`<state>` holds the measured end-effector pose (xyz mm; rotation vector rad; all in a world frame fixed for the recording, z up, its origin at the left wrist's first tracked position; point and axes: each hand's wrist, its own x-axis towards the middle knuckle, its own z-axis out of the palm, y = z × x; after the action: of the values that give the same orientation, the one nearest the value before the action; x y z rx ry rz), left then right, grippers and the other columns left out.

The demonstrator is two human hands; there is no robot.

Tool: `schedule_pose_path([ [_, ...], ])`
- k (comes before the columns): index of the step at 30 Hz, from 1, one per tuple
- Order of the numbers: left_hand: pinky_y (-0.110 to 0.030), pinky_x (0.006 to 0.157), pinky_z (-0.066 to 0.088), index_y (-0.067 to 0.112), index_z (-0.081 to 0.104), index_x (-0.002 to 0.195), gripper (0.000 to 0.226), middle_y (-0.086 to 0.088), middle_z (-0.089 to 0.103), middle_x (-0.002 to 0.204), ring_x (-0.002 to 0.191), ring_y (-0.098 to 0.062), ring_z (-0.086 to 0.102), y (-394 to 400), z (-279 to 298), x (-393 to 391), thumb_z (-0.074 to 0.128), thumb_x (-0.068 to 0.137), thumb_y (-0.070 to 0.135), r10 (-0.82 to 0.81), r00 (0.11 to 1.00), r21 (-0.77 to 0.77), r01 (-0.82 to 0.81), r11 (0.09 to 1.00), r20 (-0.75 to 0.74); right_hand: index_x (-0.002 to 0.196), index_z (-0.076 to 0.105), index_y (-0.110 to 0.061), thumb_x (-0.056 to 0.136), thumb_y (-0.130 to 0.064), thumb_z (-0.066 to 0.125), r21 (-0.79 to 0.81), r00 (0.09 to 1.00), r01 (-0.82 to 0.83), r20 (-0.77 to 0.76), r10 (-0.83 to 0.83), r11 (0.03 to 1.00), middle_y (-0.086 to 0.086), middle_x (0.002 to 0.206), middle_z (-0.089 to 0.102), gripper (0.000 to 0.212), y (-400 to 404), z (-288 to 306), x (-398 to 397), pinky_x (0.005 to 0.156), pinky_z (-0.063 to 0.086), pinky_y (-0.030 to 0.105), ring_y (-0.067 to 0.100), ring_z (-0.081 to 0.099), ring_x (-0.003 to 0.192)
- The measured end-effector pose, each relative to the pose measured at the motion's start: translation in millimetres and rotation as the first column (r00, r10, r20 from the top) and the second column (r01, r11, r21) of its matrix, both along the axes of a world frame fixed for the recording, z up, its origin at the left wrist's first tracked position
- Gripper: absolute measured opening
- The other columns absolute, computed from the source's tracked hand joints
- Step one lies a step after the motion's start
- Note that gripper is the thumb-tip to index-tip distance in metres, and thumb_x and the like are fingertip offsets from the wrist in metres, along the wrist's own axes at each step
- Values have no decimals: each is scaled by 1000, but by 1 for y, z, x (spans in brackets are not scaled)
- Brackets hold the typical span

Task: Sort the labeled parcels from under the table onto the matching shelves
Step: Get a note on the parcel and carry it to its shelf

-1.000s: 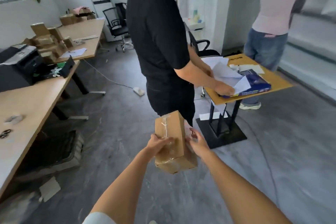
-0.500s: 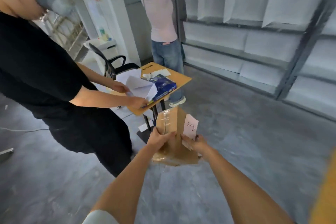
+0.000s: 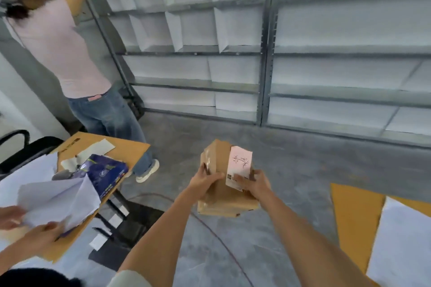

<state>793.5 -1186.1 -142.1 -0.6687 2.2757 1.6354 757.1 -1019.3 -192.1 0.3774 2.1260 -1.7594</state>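
Parcel [image 3: 224,196]: taped brown cardboard block | pink label [image 3: 240,165] | both hands clasping

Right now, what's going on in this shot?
The camera wearer holds a taped brown cardboard parcel in both hands, left hand on its side, right hand at the pink handwritten label on its front. They face grey metal shelving lined with white paper; the parcel is not yet shelved. A person in a pink top and jeans stands by the shelving's left end. At lower left, another person's hands sort white paper sheets on a small wooden table.
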Motion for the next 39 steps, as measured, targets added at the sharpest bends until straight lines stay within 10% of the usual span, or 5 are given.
schedule_pose_path([
  [11,-44,94,43,23,36,142,65,-8,53,130,104,-24,52,34,9,-197,65,85,31,-153,988,230,146,962,15,125,54,-20,77,-41,74,178,985,164,-86,-151,970,7,119,63,56,55,41,-175,80,51,33,24,62,106],
  [15,-47,88,48,32,36,138,67,-5,55,124,109,-27,54,45,6,-238,65,80,48,-236,970,232,215,949,66,128,50,-11,88,-32,63,85,979,205,-42,-202,975,10,113,61,47,79,50,-218,59,49,25,22,59,94],
  [20,-41,80,53,27,43,132,59,-7,59,119,104,-27,59,68,10,-288,62,81,50,-341,939,247,319,915,53,133,40,-31,88,-48,56,-42,985,166,53,-164,985,6,120,64,50,109,54,-267,93,50,48,27,61,109],
  [30,-31,75,51,19,49,125,42,-4,67,100,86,-19,64,129,26,-403,59,87,37,-437,899,212,432,877,-25,109,46,-28,79,-42,67,-311,950,310,130,-283,898,9,111,57,39,186,49,-350,79,56,50,36,60,92],
  [39,-36,86,46,12,38,135,60,-5,52,133,119,-25,51,204,4,-479,66,85,29,-296,949,81,305,949,-105,118,42,-35,54,-53,77,-273,761,647,181,-623,712,7,133,35,75,249,37,-404,65,57,58,41,48,113],
])
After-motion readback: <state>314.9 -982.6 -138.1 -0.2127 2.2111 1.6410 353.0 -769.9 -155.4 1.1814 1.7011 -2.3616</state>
